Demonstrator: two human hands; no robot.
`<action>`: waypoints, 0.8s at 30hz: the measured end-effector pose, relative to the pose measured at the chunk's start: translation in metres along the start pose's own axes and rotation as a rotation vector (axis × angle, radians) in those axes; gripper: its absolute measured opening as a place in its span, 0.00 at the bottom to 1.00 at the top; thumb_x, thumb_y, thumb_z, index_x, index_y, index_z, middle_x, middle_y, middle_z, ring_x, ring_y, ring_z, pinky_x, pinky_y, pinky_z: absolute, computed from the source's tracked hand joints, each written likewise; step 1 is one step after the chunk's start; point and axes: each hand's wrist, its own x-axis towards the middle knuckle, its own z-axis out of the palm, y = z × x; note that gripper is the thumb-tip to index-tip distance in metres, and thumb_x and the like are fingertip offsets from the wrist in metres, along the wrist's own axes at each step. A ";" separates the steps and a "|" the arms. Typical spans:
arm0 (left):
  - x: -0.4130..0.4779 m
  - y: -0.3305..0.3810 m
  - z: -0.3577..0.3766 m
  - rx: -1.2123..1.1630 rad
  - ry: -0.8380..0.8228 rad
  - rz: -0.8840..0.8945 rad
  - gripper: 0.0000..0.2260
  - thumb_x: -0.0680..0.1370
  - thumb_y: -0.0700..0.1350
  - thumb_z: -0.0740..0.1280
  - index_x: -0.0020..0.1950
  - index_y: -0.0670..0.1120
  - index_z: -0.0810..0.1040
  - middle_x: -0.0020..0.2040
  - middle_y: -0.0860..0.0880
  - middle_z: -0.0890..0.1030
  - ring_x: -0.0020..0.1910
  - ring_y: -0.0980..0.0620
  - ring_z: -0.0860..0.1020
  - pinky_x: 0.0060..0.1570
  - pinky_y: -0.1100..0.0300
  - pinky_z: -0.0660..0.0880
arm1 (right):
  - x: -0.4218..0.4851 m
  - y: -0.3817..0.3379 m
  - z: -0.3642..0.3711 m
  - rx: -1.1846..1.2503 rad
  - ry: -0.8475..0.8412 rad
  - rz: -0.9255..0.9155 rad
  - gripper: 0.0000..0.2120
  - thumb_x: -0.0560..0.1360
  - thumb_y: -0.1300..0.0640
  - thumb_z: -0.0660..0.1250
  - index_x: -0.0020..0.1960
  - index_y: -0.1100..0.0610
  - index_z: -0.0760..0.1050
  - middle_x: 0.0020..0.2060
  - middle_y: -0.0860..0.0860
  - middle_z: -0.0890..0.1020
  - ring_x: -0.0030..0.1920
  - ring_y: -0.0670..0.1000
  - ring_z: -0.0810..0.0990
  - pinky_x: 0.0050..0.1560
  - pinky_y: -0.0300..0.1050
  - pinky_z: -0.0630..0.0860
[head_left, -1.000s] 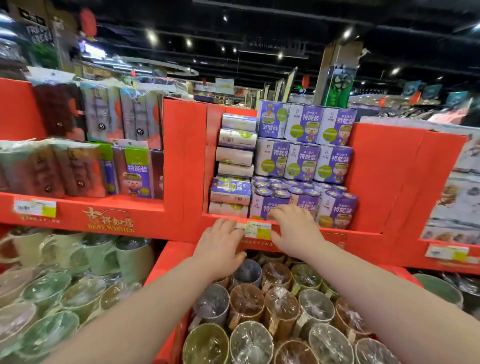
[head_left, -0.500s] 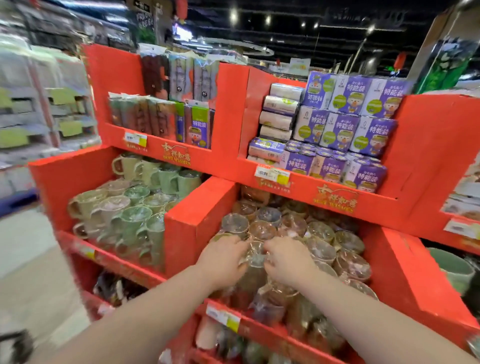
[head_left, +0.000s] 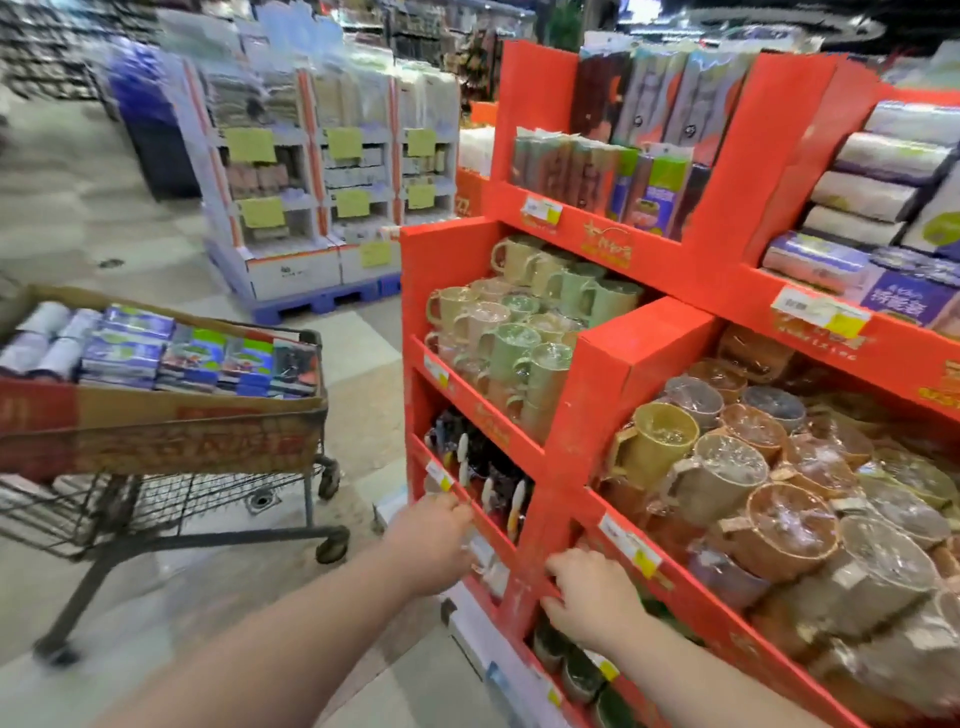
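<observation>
Bright, even store light falls from overhead, leaving only soft shadows in the openings of the red stand (head_left: 597, 374) just beyond the left hand (head_left: 431, 545) and right hand (head_left: 592, 597). Glare glints off the plastic-wrapped mugs (head_left: 727, 467) to the right of the right hand. Motion blur softens everything, worst far above and left of the hands, and the wide lens bends the frame edges.

Body, head view: two bare forearms.
Left grip (head_left: 434, 545) and right grip (head_left: 592, 597) were bare; both forearms ran bare to the lower frame edge, outlines slightly blurred.
</observation>
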 end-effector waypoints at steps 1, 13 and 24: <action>-0.009 -0.015 -0.001 -0.013 0.008 -0.039 0.21 0.79 0.54 0.60 0.71 0.47 0.67 0.68 0.46 0.69 0.67 0.45 0.69 0.63 0.50 0.70 | 0.005 -0.015 0.004 -0.007 -0.036 -0.018 0.14 0.76 0.52 0.59 0.59 0.53 0.73 0.57 0.54 0.77 0.61 0.57 0.74 0.60 0.49 0.70; -0.099 -0.234 -0.016 -0.073 -0.002 -0.363 0.19 0.78 0.53 0.61 0.67 0.48 0.69 0.67 0.47 0.70 0.66 0.46 0.70 0.60 0.53 0.70 | 0.124 -0.248 -0.054 0.015 0.016 -0.285 0.16 0.75 0.52 0.61 0.62 0.52 0.74 0.58 0.54 0.77 0.60 0.58 0.76 0.56 0.51 0.76; -0.137 -0.370 0.012 -0.044 -0.137 -0.470 0.22 0.78 0.53 0.59 0.70 0.48 0.65 0.67 0.46 0.68 0.65 0.44 0.69 0.62 0.48 0.69 | 0.207 -0.397 -0.122 0.041 0.189 -0.386 0.17 0.75 0.49 0.62 0.63 0.51 0.72 0.59 0.52 0.78 0.59 0.56 0.76 0.56 0.49 0.73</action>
